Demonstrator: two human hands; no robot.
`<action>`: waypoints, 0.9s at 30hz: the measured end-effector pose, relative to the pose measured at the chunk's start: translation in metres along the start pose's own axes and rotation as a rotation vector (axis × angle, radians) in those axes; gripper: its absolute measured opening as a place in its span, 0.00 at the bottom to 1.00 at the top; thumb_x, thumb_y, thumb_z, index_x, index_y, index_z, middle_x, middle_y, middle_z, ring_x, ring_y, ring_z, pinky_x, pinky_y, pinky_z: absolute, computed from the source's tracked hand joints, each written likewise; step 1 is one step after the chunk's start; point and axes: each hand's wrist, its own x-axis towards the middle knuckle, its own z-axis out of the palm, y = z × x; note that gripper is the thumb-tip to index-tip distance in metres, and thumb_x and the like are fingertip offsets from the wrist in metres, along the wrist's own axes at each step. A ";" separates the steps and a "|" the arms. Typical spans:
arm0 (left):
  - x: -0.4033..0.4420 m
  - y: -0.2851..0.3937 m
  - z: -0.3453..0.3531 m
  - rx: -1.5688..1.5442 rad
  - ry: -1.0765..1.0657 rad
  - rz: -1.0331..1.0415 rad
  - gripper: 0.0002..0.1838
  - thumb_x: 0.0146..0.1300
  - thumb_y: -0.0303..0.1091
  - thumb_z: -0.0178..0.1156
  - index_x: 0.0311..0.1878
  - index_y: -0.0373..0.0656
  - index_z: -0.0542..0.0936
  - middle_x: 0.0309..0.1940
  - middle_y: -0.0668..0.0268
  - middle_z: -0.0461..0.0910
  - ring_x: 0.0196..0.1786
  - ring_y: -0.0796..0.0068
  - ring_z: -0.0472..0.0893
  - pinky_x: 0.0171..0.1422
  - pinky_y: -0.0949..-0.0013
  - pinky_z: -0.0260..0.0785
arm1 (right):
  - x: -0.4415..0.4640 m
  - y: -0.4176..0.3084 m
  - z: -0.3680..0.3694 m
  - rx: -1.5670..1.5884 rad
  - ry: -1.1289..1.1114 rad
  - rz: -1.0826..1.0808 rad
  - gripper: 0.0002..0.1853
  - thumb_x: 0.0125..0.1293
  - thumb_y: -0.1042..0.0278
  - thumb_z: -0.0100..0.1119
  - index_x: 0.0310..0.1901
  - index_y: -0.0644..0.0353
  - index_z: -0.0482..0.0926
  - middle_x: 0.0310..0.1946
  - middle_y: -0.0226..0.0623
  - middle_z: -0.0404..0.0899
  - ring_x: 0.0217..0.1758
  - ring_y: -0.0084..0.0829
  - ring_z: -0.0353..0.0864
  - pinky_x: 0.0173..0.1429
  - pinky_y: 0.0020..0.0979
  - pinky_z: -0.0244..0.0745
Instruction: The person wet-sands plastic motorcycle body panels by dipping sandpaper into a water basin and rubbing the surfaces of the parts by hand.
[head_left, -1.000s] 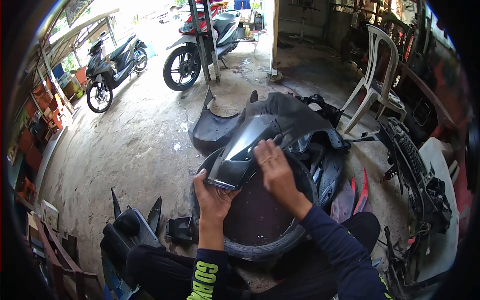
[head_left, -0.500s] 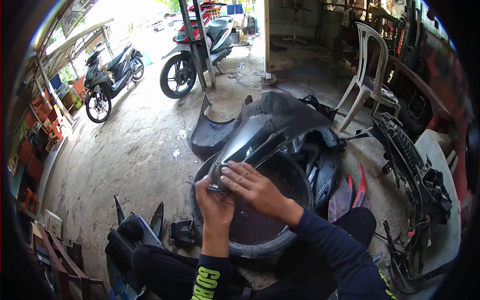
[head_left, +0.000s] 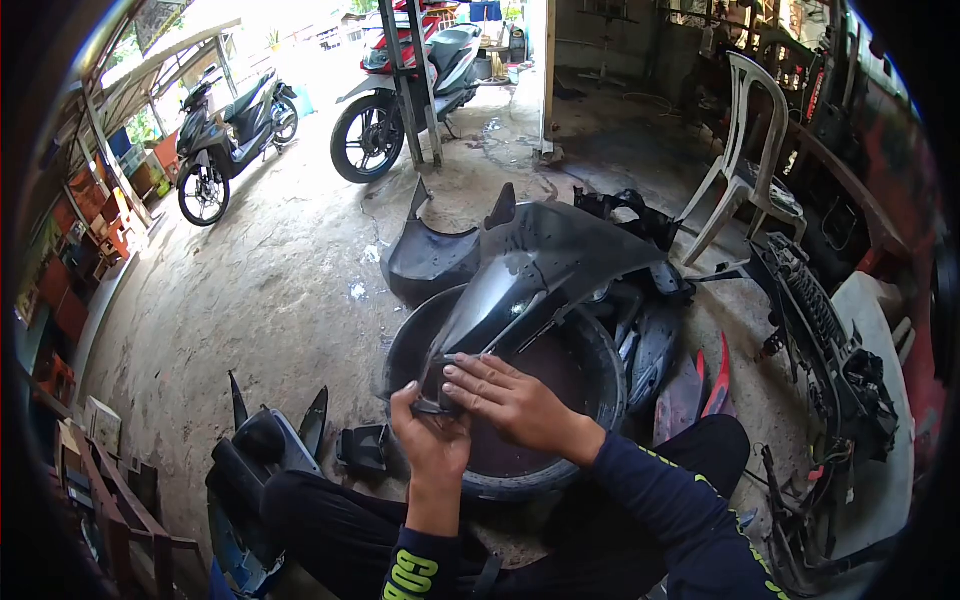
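Note:
A dark grey scooter body panel (head_left: 525, 255), wet with droplets, slants over a round black tub (head_left: 607, 375) of murky water. My left hand (head_left: 432, 435) is closed around the panel's narrow near end, thumb on the left side. My right hand (head_left: 515, 400) lies on that same end with its fingers stretched out and side by side. Whether anything thin is under those fingers, I cannot tell. A second dark curved panel (head_left: 430, 262) rests on the floor beyond the tub's left side.
More dark panels (head_left: 655, 350) and red-tipped pieces (head_left: 718, 375) lie right of the tub. Scooter parts (head_left: 265, 460) and a small black part (head_left: 362, 447) are at the left. A plastic chair (head_left: 745, 150) stands back right; two scooters (head_left: 235, 130) are parked behind.
The view has tilted slightly, so the background sits a little differently. The panel's near end and my right fingertips appear slightly lower; both hands keep their places on the panel.

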 end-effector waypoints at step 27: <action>0.057 -0.023 -0.042 -0.037 0.279 -0.124 0.21 0.56 0.35 0.50 0.49 0.30 0.72 0.49 0.49 0.77 0.51 0.53 0.79 0.59 0.50 0.74 | -0.014 0.083 0.000 -0.398 0.001 0.273 0.26 0.59 0.76 0.50 0.62 0.69 0.72 0.63 0.54 0.73 0.70 0.48 0.69 0.74 0.47 0.61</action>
